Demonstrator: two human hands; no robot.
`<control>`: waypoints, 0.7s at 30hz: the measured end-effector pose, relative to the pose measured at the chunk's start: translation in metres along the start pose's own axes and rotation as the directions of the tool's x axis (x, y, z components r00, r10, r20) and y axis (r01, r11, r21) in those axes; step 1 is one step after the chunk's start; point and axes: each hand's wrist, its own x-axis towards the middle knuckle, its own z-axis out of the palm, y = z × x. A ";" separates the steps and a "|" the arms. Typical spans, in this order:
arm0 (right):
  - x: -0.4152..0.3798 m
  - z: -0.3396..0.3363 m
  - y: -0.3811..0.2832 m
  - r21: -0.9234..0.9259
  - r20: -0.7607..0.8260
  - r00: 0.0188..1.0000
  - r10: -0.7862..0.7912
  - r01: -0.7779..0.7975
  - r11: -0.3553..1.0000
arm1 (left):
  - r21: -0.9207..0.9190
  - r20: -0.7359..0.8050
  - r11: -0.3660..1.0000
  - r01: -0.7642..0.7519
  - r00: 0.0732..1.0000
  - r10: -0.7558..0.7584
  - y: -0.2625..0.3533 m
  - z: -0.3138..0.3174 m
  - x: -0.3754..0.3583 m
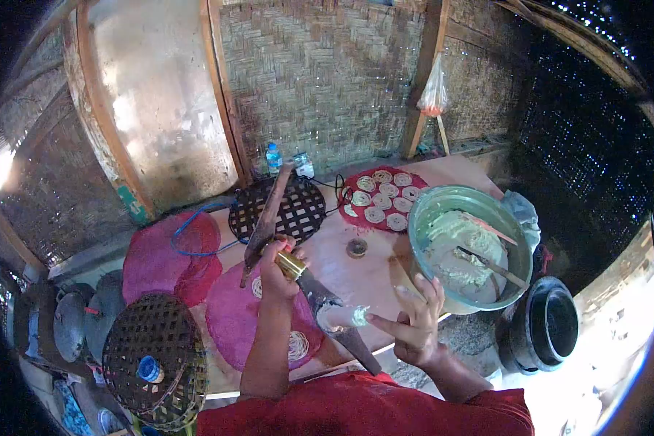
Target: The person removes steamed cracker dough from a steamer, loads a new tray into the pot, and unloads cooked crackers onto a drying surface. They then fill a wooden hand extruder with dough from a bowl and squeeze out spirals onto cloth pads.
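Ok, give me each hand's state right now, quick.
Left hand: closed around the brass press.
Right hand: open, fingers spread, holding nothing, beside the dough bowl.

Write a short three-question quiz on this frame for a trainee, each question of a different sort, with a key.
1. True or false: the left hand grips a tool with a brass-coloured band.
2. Which thing holds the pale green batter? A) the green bowl B) the black pot C) the dark woven basket
3. Fill in: the round coiled pieces lie on a ____-coloured mat behind the bowl.

Key
1. True; the fingers are closed round it.
2. A; utensils stand in the batter too.
3. Red; about ten coiled pieces lie there. The right hand is open, its fingers at the white end of a cone-shaped piece on the table.
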 end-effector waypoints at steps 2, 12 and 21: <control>-0.002 0.001 -0.004 -0.041 0.031 0.999 0.026 -0.025 0.999 | -0.009 0.033 1.000 0.019 0.999 -0.018 0.000 -0.005 0.003; -0.005 0.005 -0.009 -0.057 0.065 0.997 0.031 -0.027 0.998 | 0.018 0.031 1.000 0.024 0.999 -0.025 0.003 -0.005 0.004; 0.002 0.012 -0.006 -0.052 0.082 0.995 0.057 -0.053 0.997 | -0.022 0.059 0.999 0.043 0.997 -0.041 0.005 -0.013 0.010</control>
